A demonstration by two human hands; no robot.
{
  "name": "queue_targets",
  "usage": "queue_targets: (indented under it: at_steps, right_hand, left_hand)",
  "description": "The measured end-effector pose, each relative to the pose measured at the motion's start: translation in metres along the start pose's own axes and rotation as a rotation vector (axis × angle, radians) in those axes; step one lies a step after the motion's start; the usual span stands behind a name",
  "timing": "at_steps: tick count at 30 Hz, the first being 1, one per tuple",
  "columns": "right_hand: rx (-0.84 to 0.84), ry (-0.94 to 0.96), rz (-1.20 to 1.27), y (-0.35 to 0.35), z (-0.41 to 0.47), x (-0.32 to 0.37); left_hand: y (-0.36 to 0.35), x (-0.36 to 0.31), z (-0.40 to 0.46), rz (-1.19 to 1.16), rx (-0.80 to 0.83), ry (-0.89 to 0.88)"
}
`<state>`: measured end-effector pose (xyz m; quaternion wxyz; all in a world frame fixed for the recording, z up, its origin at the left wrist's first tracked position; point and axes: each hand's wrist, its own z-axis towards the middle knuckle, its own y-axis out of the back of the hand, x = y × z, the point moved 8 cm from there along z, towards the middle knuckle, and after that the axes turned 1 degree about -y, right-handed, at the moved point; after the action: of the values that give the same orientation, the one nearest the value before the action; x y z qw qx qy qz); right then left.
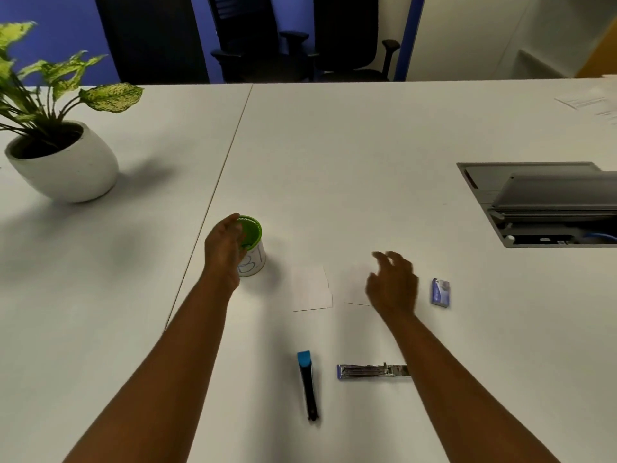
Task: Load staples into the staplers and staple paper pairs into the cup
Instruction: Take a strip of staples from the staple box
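A white cup (pixel 254 252) with a green inside stands left of centre on the white table. My left hand (pixel 224 248) is against its left side, fingers curled around the rim; whether it grips is unclear. Right of the cup lies a small white paper (pixel 312 289). A second paper (pixel 355 289) lies under my right hand (pixel 394 287), which hovers with fingers spread, holding nothing. A small blue staple box (pixel 440 293) sits just right of that hand. Nearer me lie a black stapler with a blue end (pixel 307 385) and a silver metal stapler (pixel 374 371).
A potted plant in a white pot (pixel 63 162) stands at the far left. An open grey cable hatch (pixel 541 202) is set in the table at the right. Printed sheets (pixel 591 103) lie far right. Dark office chairs (pixel 300 41) stand beyond the table's far edge.
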<state>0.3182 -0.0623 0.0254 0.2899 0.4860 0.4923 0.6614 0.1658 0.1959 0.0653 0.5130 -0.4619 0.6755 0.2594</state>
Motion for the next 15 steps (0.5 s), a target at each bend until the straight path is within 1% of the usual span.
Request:
queue_targets:
  at_steps: [3, 5, 7, 9, 11, 12, 15]
  right_hand:
    - [0.077, -0.245, -0.114, 0.008, -0.006, -0.059]
    - [0.139, -0.34, -0.121, 0.012, -0.012, -0.089]
    - [0.217, -0.317, -0.128, 0.009, -0.015, -0.109]
    - [0.304, -0.233, -0.152, 0.004, -0.017, -0.117]
    - [0.347, -0.161, -0.188, 0.0, -0.022, -0.119]
    - [0.326, -0.135, -0.2, 0.0, -0.024, -0.119]
    - [0.176, -0.076, -0.147, 0.01, -0.032, -0.118]
  left_hand:
    - [-0.011, 0.022, -0.021, -0.065, 0.025, 0.062]
    - [-0.018, 0.04, -0.036, -0.085, 0.071, 0.127]
    - [-0.023, 0.058, -0.051, -0.077, 0.116, 0.195]
    - [-0.027, 0.073, -0.067, -0.076, 0.15, 0.253]
    - [-0.028, 0.085, -0.08, -0.081, 0.155, 0.288]
    - [-0.028, 0.089, -0.086, -0.089, 0.146, 0.295]
    - [-0.026, 0.095, -0.098, -0.129, 0.117, 0.299]
